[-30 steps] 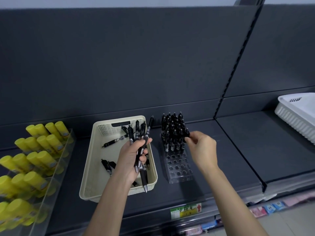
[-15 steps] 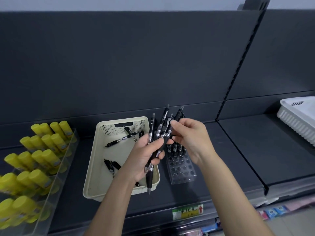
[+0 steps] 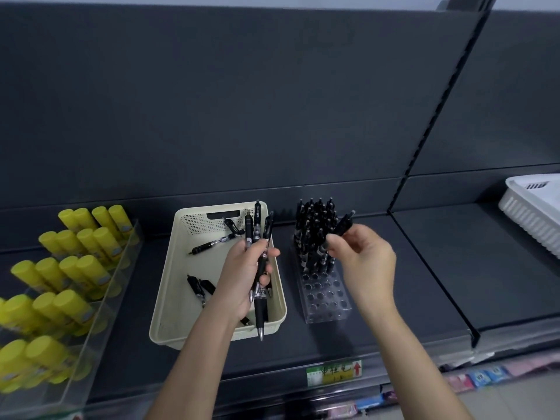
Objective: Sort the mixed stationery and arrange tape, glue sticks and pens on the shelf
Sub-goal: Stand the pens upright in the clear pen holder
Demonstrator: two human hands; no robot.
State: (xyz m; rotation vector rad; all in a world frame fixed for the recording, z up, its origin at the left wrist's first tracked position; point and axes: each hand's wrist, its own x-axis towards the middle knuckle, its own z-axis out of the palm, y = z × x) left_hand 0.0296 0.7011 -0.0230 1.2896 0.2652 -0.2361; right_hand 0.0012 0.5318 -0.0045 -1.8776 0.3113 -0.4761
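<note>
My left hand grips a bundle of black pens over the cream basket, tips pointing down. My right hand pinches a single black pen, held tilted just above the clear pen holder. The holder's back rows are filled with upright black pens; its front holes stand empty. A few loose pens lie in the basket.
Yellow glue sticks fill a clear stepped display at the left. A white basket sits at the right on the neighbouring dark shelf. A price label hangs on the shelf's front edge.
My right hand took one pen out of the bundle in my left hand and carried it right, over the pen holder. My left hand dropped back slightly over the basket.
</note>
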